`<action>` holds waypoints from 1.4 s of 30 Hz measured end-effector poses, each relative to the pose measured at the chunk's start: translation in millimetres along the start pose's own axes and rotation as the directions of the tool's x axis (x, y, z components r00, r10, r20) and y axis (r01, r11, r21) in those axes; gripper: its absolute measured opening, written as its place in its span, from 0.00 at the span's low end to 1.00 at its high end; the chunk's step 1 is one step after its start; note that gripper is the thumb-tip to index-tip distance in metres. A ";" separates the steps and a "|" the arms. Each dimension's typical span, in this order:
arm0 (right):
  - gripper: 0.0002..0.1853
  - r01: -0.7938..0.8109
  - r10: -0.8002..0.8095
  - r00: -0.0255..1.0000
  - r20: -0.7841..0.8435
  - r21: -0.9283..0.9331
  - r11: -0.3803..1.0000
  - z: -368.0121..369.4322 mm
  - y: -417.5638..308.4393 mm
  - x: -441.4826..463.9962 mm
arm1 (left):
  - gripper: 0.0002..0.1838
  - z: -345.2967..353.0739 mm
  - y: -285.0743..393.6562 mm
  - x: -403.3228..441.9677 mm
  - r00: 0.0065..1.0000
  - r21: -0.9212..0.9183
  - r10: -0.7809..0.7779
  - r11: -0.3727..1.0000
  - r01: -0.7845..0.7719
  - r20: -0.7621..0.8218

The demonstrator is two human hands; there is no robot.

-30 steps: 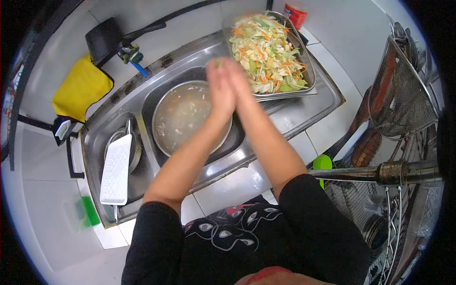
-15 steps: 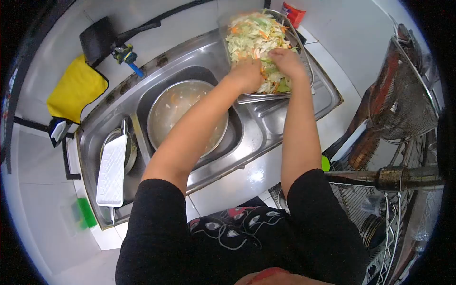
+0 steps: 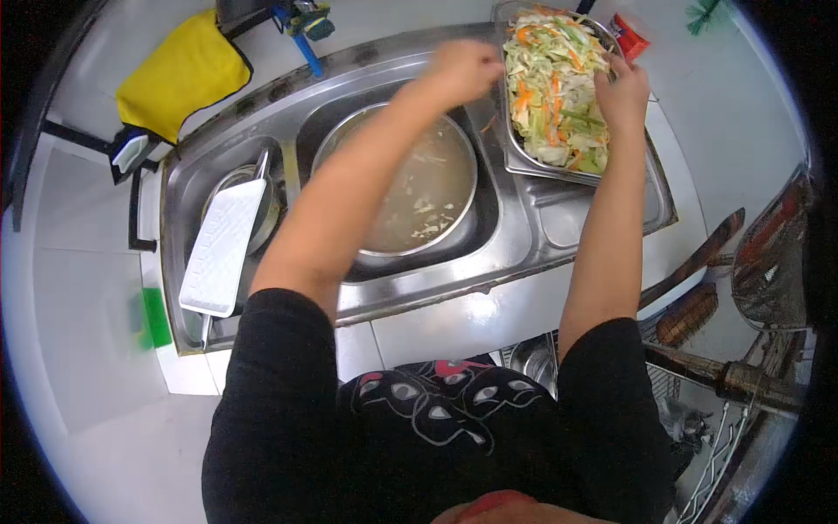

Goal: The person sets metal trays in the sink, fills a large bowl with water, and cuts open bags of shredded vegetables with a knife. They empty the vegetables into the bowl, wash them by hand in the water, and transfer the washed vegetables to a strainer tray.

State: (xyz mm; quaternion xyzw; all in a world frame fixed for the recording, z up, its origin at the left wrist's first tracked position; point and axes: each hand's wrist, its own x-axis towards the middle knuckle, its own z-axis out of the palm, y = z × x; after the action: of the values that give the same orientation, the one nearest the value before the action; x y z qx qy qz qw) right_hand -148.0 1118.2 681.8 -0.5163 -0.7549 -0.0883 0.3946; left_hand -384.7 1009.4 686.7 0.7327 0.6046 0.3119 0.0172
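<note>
Shredded cabbage and carrot strips [image 3: 554,96] fill a rectangular metal tray [image 3: 504,113] on the drainboard at upper right. My left hand [image 3: 463,72], slightly blurred, is just off the tray's left side with its fingers curled; what they hold, if anything, cannot be made out. By the tray's right rim is my right hand [image 3: 624,96], thumb and fingers apart at the edge of the vegetables. Below my left forearm, a large round metal bowl [image 3: 474,179] of cloudy water with floating vegetable bits sits in the middle basin, partly hidden by that arm.
A white ridged tray [image 3: 223,249] lies across a pan [image 3: 262,218] in the left basin. Behind the sink are a yellow cloth [image 3: 183,74], a blue-handled tap [image 3: 307,54] and a red packet [image 3: 630,37]. A mesh strainer [image 3: 772,262] and wire rack stand at right.
My left hand has come out of the vegetables to the tray's left side. My right hand has moved to the right rim. The view has shifted, and the bowl's water shows more.
</note>
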 end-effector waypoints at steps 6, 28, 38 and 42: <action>0.12 0.169 -0.327 0.919 0.220 0.529 0.831 25.4 -149.2 -60.0 | 0.21 0.0 -140.7 -128.7 0.806 0.133 -0.401 0.914 0.383 0.436; 0.22 -0.684 -0.433 -0.176 0.884 0.207 0.700 190.6 -160.0 -240.2 | 0.20 73.1 -98.6 -210.5 0.311 -0.117 -0.625 0.332 0.936 0.716; 0.17 -0.294 -0.330 -0.239 0.913 0.256 0.921 181.4 -171.9 -266.5 | 0.13 50.9 -52.3 -219.4 0.251 -0.073 -0.619 0.298 0.952 0.744; 0.17 -0.545 -0.360 -0.254 0.898 0.174 0.820 178.9 -178.6 -274.3 | 0.16 37.3 -54.3 -225.5 0.414 0.117 -0.548 0.693 0.712 0.727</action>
State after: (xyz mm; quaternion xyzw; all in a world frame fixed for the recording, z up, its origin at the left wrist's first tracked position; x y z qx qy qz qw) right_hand -347.4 939.6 421.9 -0.2992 -0.6985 0.6096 -0.2258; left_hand -431.2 834.9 536.5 0.5023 0.7412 0.0333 0.4441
